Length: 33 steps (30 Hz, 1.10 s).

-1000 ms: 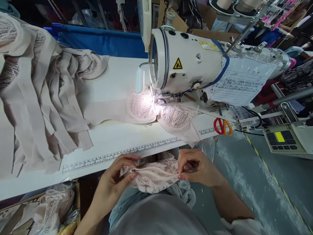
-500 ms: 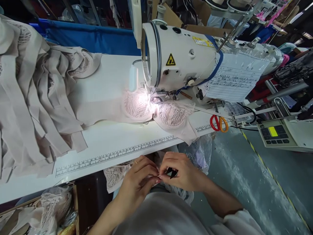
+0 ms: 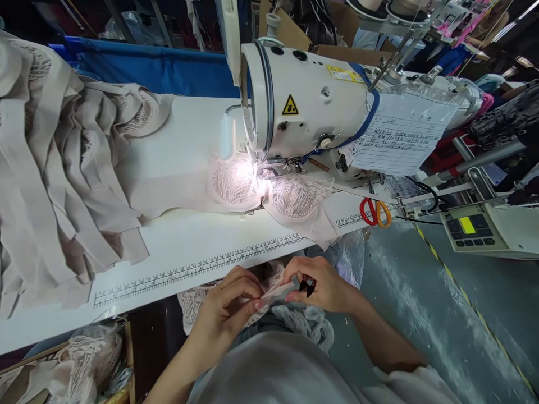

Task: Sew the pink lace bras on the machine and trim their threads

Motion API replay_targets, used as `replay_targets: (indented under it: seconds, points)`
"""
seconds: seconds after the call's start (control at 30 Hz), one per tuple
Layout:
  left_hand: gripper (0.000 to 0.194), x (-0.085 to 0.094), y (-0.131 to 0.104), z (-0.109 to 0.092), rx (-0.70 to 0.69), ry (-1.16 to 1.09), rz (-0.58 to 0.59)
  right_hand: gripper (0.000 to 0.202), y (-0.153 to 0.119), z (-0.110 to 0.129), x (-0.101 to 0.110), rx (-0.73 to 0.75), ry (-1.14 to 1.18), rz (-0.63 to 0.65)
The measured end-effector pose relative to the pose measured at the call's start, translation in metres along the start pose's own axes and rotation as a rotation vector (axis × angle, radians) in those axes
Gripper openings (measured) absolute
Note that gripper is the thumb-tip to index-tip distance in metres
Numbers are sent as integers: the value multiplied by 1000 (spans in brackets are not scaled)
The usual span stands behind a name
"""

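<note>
Over my lap, my left hand (image 3: 227, 306) pinches the edge of a pale pink lace bra (image 3: 192, 307) between thumb and fingers. Just to its right, my right hand (image 3: 324, 283) is closed round small thread snips (image 3: 308, 288), whose dark blades poke out between the fingers. A stretch of the same pale fabric runs from one hand to the other, and the right fingertips grip it too. Another lace bra (image 3: 295, 199) lies on the sewing table (image 3: 197, 238), one cup beneath the lit needle area of the sewing machine (image 3: 305, 95).
Pale bras (image 3: 46, 185) are heaped on the table's left end. Red and orange scissors (image 3: 374, 212) lie by the machine's right side. A control panel (image 3: 474, 230) stands at the right. Below left is a box (image 3: 129, 359) of lace pieces, and a clear plastic bag (image 3: 352, 258) hangs under the table edge.
My hands have drawn apart from fingertips nearly touching, and more of the pale fabric shows stretched between them. The snips have turned slightly in my right hand. The bra at the machine stays put.
</note>
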<state>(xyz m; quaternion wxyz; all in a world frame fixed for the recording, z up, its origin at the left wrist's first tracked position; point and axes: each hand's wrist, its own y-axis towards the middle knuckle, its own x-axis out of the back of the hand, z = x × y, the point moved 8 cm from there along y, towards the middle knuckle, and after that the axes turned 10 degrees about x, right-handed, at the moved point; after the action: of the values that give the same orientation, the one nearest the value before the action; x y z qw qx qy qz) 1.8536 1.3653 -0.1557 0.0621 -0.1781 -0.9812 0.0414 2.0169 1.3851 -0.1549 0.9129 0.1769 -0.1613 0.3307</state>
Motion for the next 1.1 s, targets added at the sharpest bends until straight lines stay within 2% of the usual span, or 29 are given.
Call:
replay_targets:
  seconds: [0.1, 0.2, 0.33, 0.43, 0.63, 0.73, 0.8, 0.87, 0.9, 1.0, 1.1]
  points:
    - [16, 0, 1, 2, 34, -12, 0, 12, 4, -1, -1, 4, 78, 13]
    - [16, 0, 0, 6, 87, -52, 14, 6, 7, 1, 5, 26, 120, -65]
    - [19, -1, -3, 11, 159, -105, 12, 14, 7, -1, 8, -50, 204, -153]
    - [20, -1, -3, 11, 164, -90, -19, 20, 6, -2, 7, -91, 280, -195]
    - [21, -3, 0, 8, 164, -25, -31, 17, 6, 0, 7, -117, 244, -263]
    - [7, -5, 3, 8, 169, 18, -68, 13, 5, 2, 3, -137, 194, -249]
    - [19, -11, 5, 8, 152, 77, -74, 14, 6, 4, -2, -150, 153, -215]
    - [16, -16, 7, 11, 153, 150, -86, 15, 7, 5, -7, -159, 132, -186]
    - [12, -17, 7, 14, 167, 167, -107, 15, 7, 5, -9, -162, 127, -183]
    - [24, -16, 7, 26, 273, 105, -166, 14, 7, 4, -5, -142, 108, -217]
    - [29, -17, 6, 34, 396, -70, -162, 35, 3, -5, 2, -181, 127, -259]
